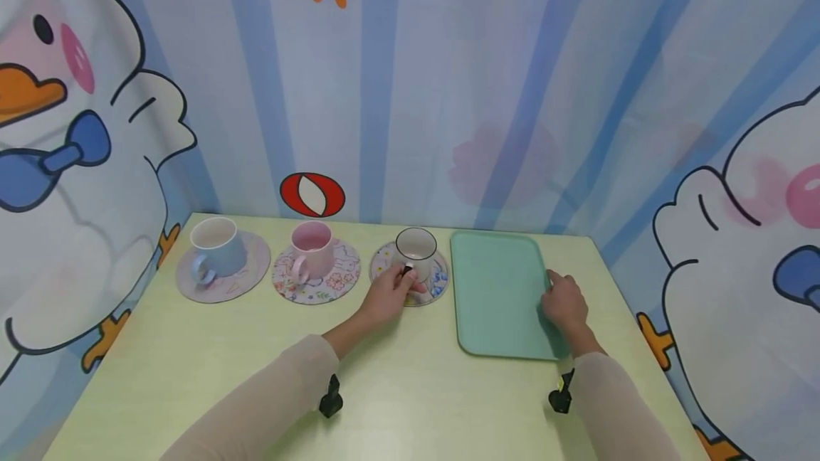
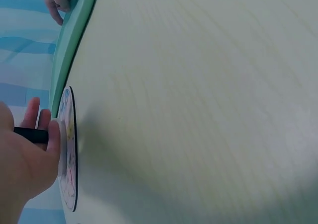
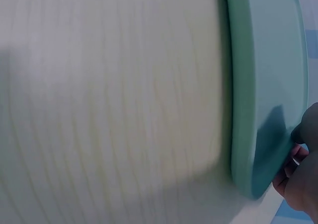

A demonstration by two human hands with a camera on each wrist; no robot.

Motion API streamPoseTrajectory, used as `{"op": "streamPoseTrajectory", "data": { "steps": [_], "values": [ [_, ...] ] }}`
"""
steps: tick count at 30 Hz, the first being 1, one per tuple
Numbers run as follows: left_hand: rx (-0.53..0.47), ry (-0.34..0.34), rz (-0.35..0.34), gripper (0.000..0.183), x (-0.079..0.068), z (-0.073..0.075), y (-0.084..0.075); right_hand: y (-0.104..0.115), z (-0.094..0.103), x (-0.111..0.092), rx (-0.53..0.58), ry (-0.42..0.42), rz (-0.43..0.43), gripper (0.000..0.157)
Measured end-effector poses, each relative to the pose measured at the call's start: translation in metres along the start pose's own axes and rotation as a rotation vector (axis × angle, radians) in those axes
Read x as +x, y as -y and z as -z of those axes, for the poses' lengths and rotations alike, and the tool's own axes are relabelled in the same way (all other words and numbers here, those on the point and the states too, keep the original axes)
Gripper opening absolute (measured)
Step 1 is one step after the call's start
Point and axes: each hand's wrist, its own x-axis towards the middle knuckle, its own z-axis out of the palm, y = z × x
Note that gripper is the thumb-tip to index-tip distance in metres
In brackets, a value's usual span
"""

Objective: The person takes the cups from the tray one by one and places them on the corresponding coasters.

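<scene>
A white cup [image 1: 416, 245] with a dark rim stands on a round, flower-patterned coaster [image 1: 439, 282] near the far edge of the table. My left hand [image 1: 386, 297] pinches its black handle [image 2: 33, 134] between thumb and fingers; the cup's lower front is partly hidden by the hand. To the right of this coaster lies a green rectangular tray [image 1: 500, 297], flat on the table. My right hand [image 1: 566, 303] grips the tray's right edge. In the right wrist view the thumb is at the rim and the fingers [image 3: 283, 177] curl at the outer side.
On the left, a blue-and-white cup [image 1: 221, 247] stands on a pale round coaster [image 1: 256, 255], and a pink cup [image 1: 315, 255] on a floral one [image 1: 342, 277]. A striped cartoon curtain [image 1: 416, 91] hangs behind the light wooden table [image 1: 410, 390].
</scene>
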Motion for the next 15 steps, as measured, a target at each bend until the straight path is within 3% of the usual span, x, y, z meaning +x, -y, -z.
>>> {"op": "streamPoseTrajectory", "data": {
  "steps": [6, 9, 11, 15],
  "values": [
    [0.152, -0.085, -0.059, 0.024, -0.001, 0.003, 0.0, 0.003, 0.007, 0.0, -0.011, 0.048, 0.021, 0.054],
    [0.205, -0.078, -0.052, 0.025, 0.0, 0.012, -0.002, 0.009, 0.015, 0.0, -0.024, 0.094, 0.049, 0.053],
    [0.231, -0.02, -0.022, 0.025, 0.002, 0.021, -0.006, 0.013, 0.02, -0.001, -0.038, 0.121, 0.062, 0.054],
    [0.291, 0.17, 0.045, 0.034, 0.003, 0.042, -0.017, 0.019, 0.028, -0.002, -0.064, 0.145, 0.071, 0.056]
  ]
}}
